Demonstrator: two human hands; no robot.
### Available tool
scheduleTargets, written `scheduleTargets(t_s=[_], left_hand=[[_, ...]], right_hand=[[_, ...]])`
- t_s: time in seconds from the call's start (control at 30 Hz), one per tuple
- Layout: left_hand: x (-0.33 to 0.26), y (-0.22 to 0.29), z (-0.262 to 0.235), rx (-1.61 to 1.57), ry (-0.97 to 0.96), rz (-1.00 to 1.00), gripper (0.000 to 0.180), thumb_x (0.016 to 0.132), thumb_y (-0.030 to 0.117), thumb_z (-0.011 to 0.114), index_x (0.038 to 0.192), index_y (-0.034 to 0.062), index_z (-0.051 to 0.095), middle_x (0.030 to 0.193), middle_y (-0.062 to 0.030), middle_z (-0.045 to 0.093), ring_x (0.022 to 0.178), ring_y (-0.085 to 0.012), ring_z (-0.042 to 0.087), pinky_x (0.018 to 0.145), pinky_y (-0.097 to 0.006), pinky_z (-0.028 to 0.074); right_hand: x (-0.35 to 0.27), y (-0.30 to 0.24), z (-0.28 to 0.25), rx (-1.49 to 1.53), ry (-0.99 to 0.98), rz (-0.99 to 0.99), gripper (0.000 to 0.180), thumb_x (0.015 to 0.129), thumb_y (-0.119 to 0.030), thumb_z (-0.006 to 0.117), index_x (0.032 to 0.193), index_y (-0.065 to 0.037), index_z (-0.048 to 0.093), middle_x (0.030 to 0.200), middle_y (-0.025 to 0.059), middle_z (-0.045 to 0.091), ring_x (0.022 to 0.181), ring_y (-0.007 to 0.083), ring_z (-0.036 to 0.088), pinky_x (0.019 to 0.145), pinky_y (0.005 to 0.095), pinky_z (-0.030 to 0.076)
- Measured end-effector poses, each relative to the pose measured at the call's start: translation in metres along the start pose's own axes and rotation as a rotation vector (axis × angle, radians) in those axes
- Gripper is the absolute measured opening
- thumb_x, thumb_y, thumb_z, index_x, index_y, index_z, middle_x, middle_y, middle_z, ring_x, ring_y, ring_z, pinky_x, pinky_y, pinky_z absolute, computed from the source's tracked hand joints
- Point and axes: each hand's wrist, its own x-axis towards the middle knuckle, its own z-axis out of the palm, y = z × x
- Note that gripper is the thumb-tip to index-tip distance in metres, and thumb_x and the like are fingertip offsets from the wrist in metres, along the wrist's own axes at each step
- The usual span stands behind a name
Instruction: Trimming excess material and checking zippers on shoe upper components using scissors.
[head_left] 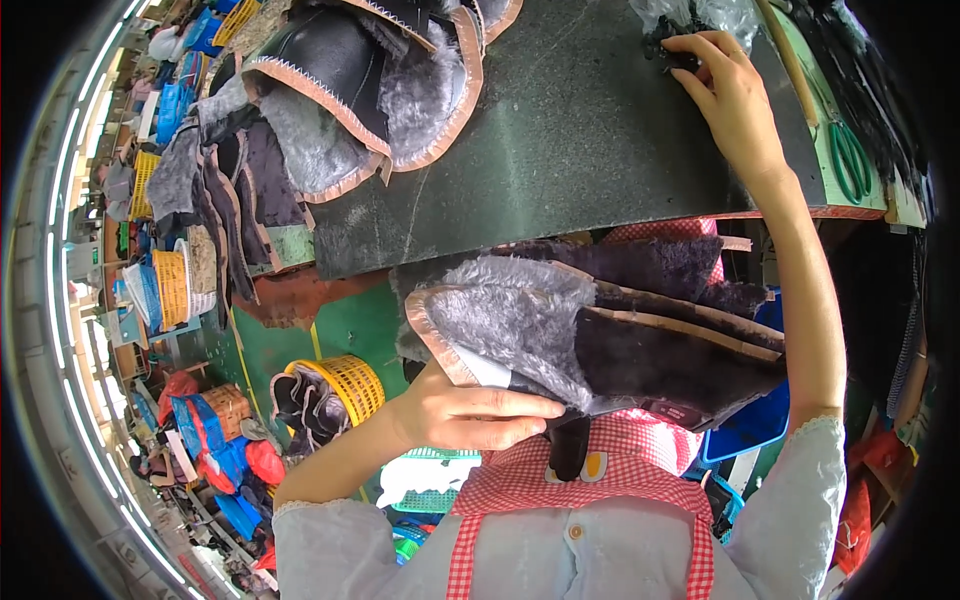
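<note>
My left hand is closed on the lower edge of a boot upper, held tilted in front of my apron. The upper is dark outside with grey fur lining and a tan bound edge, and a dark tab hangs below it. At the table's far right, my right hand reaches among small black pieces by a clear plastic bag. Its thumb and fingers are curled toward each other at the pieces; what lies between them is too small to make out.
More fur-lined uppers are piled at the back left of the dark tabletop. Green-handled scissors lie on the right. Beside my left arm, a yellow basket stands on the green floor, and a blue bin is below the upper.
</note>
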Motion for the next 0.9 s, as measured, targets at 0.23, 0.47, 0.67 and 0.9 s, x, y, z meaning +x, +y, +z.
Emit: scheduleTargets(t_s=[0.23, 0.47, 0.67, 0.9], left_hand=[[0.002, -0.004, -0.005, 0.04, -0.043, -0.002, 0.007, 0.079, 0.008, 0.077, 0.085, 0.0124, 0.076, 0.098, 0.0016, 0.075, 0.074, -0.0086, 0.069, 0.075, -0.025, 0.051], [0.004, 0.002, -0.007, 0.015, -0.026, 0.096, 0.013, 0.073, 0.003, 0.079, 0.083, 0.0105, 0.075, 0.094, -0.0023, 0.074, 0.071, -0.0136, 0.07, 0.066, -0.025, 0.053], [-0.018, 0.008, -0.014, -0.042, -0.071, 0.087, 0.026, 0.067, 0.0, 0.081, 0.092, 0.0023, 0.076, 0.094, -0.0111, 0.072, 0.094, -0.0288, 0.069, 0.091, -0.04, 0.05], [-0.031, 0.012, -0.012, -0.028, -0.033, -0.015, 0.02, 0.066, 0.01, 0.079, 0.085, 0.0062, 0.075, 0.091, -0.008, 0.071, 0.093, -0.0261, 0.068, 0.092, -0.051, 0.047]], right_hand=[[0.0, -0.005, 0.0, 0.065, -0.032, -0.068, 0.032, 0.086, -0.009, 0.07, 0.118, -0.012, 0.067, 0.103, 0.0025, 0.06, 0.073, 0.0132, 0.053, 0.07, 0.0282, 0.049], [-0.004, 0.002, -0.01, -0.024, 0.015, -0.069, 0.032, 0.087, -0.014, 0.071, 0.119, -0.012, 0.067, 0.1, 0.0034, 0.062, 0.072, 0.0137, 0.052, 0.069, 0.0293, 0.048], [-0.01, -0.059, -0.025, 0.177, 0.012, -0.02, 0.016, 0.089, -0.016, 0.071, 0.099, -0.005, 0.065, 0.081, -0.0012, 0.055, 0.066, 0.0078, 0.045, 0.06, 0.0251, 0.04], [-0.102, -0.182, -0.025, 0.703, -0.882, -0.208, 0.053, 0.078, -0.048, 0.076, 0.087, -0.001, 0.054, 0.082, 0.0125, 0.06, 0.072, 0.0326, 0.065, 0.06, 0.042, 0.051]])
